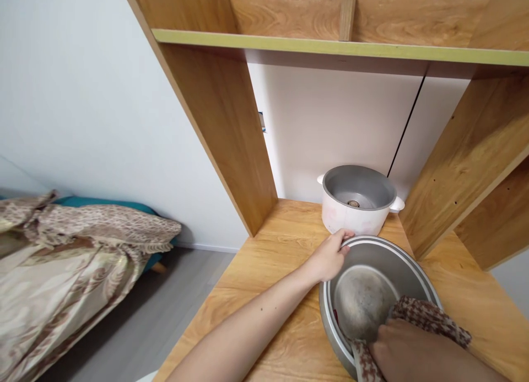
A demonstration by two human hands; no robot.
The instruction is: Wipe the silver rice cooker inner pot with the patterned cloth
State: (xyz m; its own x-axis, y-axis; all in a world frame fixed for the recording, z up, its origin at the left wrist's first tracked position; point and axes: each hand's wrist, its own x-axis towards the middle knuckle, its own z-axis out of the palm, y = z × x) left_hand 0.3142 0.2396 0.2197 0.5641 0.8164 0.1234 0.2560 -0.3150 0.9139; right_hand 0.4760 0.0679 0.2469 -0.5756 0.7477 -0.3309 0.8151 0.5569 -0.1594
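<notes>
A round grey metal pot [366, 299] is tilted on the wooden desktop, its inside facing me. My left hand [333, 256] grips its upper left rim, fingers curled over the edge. Down inside the pot, my right hand [403, 346] is closed on a brown-and-white patterned cloth [430, 318]. The cloth lies against the inner wall, and part of it hangs out over the right rim. The right hand's fingertips are hidden. Just behind the pot stands a white rice cooker body [351, 214] without a lid, its grey inside and round centre piece showing.
Wooden side panels [219, 128] rise left and right of the cooker, with a shelf [330, 47] above. The desktop [256, 272] extends left of the pot. Farther left, a couch or bed with a patterned cover [82, 261] stands on a grey floor [165, 299].
</notes>
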